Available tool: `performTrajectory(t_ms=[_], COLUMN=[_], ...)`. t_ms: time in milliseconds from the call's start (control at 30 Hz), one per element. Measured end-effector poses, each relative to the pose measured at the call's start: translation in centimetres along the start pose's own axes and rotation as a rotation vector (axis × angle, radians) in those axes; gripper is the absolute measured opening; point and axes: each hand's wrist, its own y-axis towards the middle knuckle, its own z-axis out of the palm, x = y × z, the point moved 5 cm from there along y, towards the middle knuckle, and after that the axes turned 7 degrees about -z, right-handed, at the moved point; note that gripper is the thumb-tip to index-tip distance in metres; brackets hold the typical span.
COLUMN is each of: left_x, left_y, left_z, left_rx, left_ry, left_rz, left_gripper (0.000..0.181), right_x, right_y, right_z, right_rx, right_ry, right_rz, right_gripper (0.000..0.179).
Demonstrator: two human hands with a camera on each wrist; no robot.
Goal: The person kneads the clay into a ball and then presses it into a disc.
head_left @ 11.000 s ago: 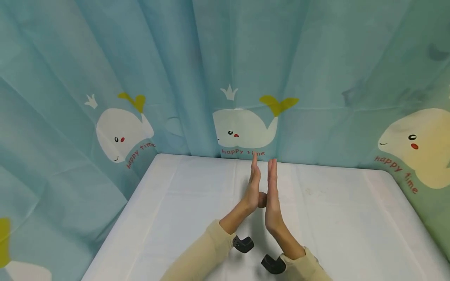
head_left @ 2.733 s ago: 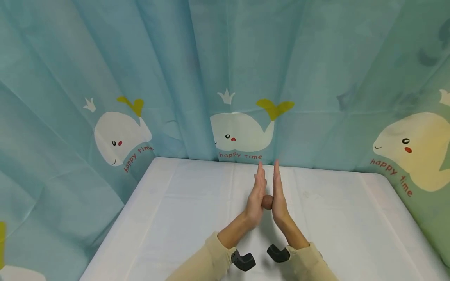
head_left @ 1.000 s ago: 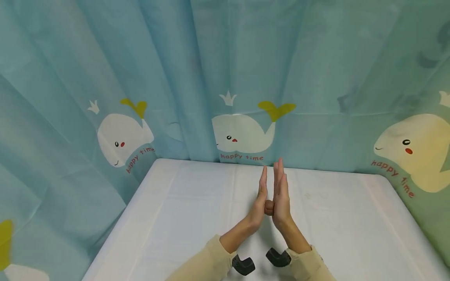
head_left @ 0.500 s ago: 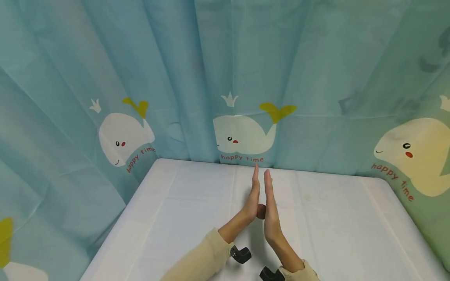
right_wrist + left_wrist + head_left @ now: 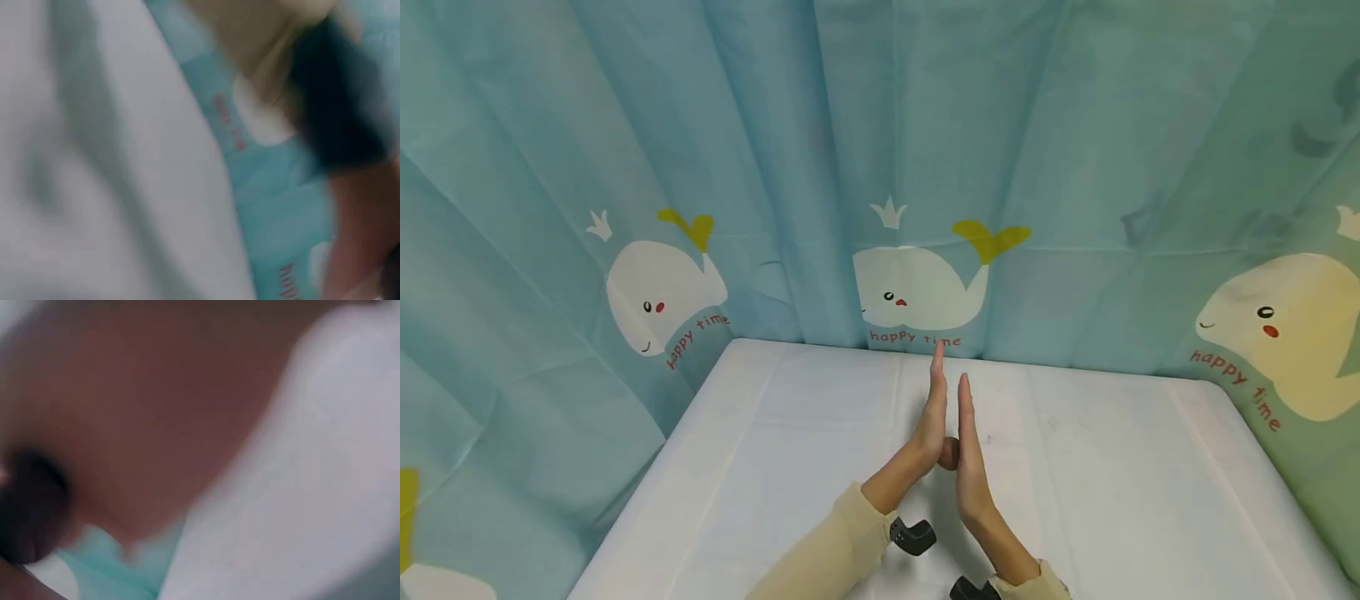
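Observation:
A small brown ball [image 5: 949, 453] sits between two facing palms over the table, near the heels of the hands. My left hand [image 5: 931, 427] stands upright with straight fingers, its palm against the ball's left side. Opposite it, my right hand [image 5: 972, 467] is flat too, fingers pointing away from me, its palm pressing from the right and a bit closer to me. Part of the ball is covered by the right palm. In the blurred left wrist view the ball [image 5: 32, 506] shows dark beside the palm.
A white-covered table [image 5: 1112, 483] lies beneath the hands. Behind and beside it hangs a blue-green curtain [image 5: 1075, 167] with printed whales. Black wrist devices [image 5: 913, 537] stick out from the beige sleeves [image 5: 831, 550].
Over the last second the right hand slides back toward me while the left fingertips reach farther forward. The ball shifts slightly left between the palms. Similar back-and-forth positions show in the older frames.

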Motion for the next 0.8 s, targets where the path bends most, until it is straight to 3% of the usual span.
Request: performTrajectory(t_ms=[67, 133, 300, 433, 600, 700, 800], left_x=[0.7, 1.1, 0.1, -1.1, -0.4, 0.8, 1.3], left_y=[0.0, -0.6, -2.1, -1.5, 0.2, -0.1, -1.4], left_z=[-0.1, 0.5, 2.0, 1.4, 0.2, 0.6, 1.6], left_rx=[0.008, 0.056, 0.126, 0.073, 0.042, 0.078, 0.098], left_ry=[0.036, 0.044, -0.025, -0.083, 0.033, 0.052, -0.004], left_rz=[-0.015, -0.026, -0.016, 0.010, 0.055, 0.058, 0.002], left_gripper=[0.059, 0.059, 0.062, 0.065, 0.059, 0.057, 0.059], right_x=[0.9, 1.3, -0.5, -1.9, 0.1, 1.7, 1.7], right_y=[0.3, 1.2, 3.2, 1.9, 0.0, 0.9, 2.3], right_z=[0.0, -0.7, -3.0, -2.0, 0.1, -0.4, -1.9], right_rx=[-0.007, -0.032, -0.092, -0.057, -0.032, -0.075, -0.121], right_ry=[0.012, 0.040, 0.081, 0.040, 0.035, 0.028, -0.022], right_rz=[-0.039, -0.047, 0.012, 0.036, -0.037, -0.088, -0.086], right_gripper=[0.055, 0.056, 0.056, 0.054, 0.054, 0.054, 0.054])
